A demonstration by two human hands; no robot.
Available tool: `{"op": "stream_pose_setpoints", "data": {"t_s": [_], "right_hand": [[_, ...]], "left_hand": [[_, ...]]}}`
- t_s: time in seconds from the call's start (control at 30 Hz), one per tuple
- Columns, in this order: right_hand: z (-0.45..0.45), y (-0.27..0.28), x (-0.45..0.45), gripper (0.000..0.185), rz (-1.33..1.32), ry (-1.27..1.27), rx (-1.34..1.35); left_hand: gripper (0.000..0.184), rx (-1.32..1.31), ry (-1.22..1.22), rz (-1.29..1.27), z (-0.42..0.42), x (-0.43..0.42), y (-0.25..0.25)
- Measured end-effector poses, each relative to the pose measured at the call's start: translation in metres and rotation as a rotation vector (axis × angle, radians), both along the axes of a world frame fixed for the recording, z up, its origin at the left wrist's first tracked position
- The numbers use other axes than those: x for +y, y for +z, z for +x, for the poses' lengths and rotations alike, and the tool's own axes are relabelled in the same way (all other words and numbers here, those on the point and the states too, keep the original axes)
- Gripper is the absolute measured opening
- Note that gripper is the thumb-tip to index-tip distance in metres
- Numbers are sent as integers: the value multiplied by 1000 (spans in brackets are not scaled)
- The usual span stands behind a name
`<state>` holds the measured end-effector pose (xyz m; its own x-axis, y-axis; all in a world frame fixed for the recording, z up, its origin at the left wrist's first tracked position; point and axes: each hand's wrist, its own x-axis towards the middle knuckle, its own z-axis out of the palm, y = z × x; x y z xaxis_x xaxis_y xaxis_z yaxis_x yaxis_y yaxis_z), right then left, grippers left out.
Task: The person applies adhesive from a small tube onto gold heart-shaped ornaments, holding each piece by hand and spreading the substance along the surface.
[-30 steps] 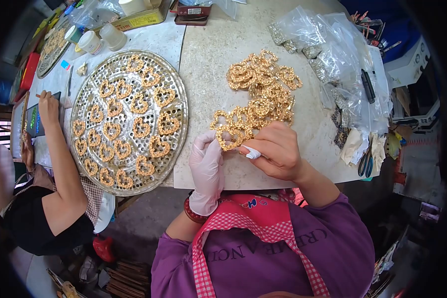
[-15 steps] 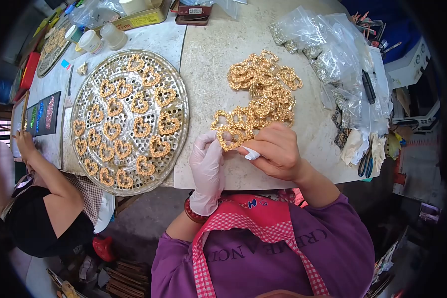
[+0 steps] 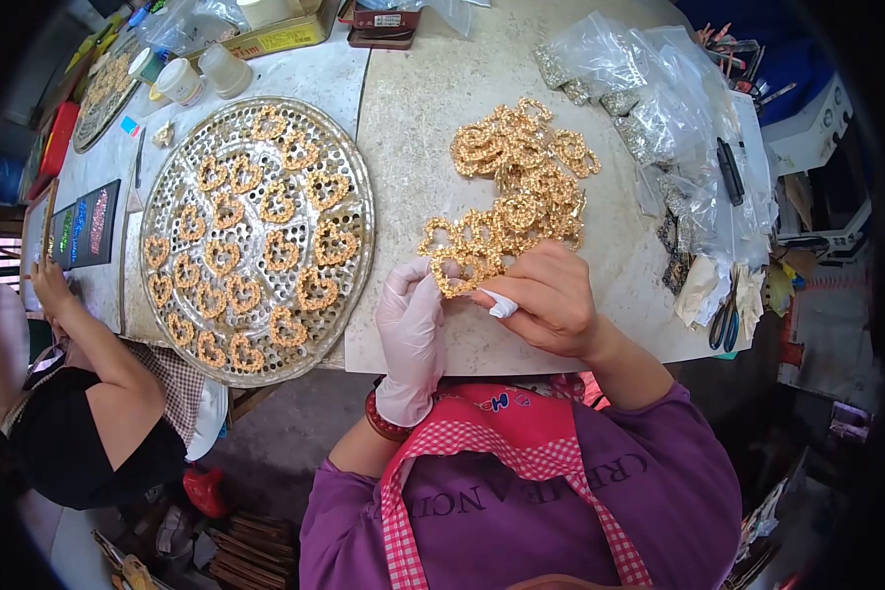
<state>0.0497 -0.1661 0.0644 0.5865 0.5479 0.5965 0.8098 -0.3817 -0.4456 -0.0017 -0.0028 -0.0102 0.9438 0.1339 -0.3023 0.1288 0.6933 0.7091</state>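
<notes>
My left hand (image 3: 410, 329), in a thin white glove, pinches a gold heart-shaped ornament (image 3: 452, 286) by its left side at the table's front edge. The ornament is an open heart outline with a bumpy surface. My right hand (image 3: 553, 303) is bare and closed at the heart's right side. A bit of white wrap (image 3: 502, 306) shows at a fingertip; whether a small tool or part sits in those fingers is hidden. Just beyond both hands lies a heaped pile of similar gold ornaments (image 3: 531, 187).
Left of me, a round perforated metal tray (image 3: 356, 128) carries several spaced gold hearts. Clear plastic bags (image 3: 649, 108) of small stones, a black marker (image 3: 729, 172) and scissors (image 3: 725, 324) lie right. A co-worker's arm (image 3: 98, 339) is at far left, near a dark board (image 3: 95, 246).
My right hand has shifted very slightly at the heart's edge. The held heart, the pile and the tray look the same.
</notes>
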Motion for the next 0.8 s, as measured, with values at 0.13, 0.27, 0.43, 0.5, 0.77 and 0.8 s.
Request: {"op": "stream_pose_setpoints", "data": {"t_s": [0.13,0.27,0.43,0.5,0.77,0.8], "right_hand": [[0,-3,1,19,-2,2,7],[1,-3,0,19,-7,7,17],[1,0,-2,19,14,0,17],[0,0,-2,18,31,-2,15],[0,0,-2,18,20,-21,16],[-1,0,-1,18,17,-18,15]], "left_hand": [[13,-12,0,-3,0,0,3],[13,-11,-21,-23,1,1,2],[14,13,-12,-17,1,0,3],[14,13,0,-12,1,0,5],[14,-15,-24,-119,3,0,9],[13,-14,-27,-126,3,0,8]]}}
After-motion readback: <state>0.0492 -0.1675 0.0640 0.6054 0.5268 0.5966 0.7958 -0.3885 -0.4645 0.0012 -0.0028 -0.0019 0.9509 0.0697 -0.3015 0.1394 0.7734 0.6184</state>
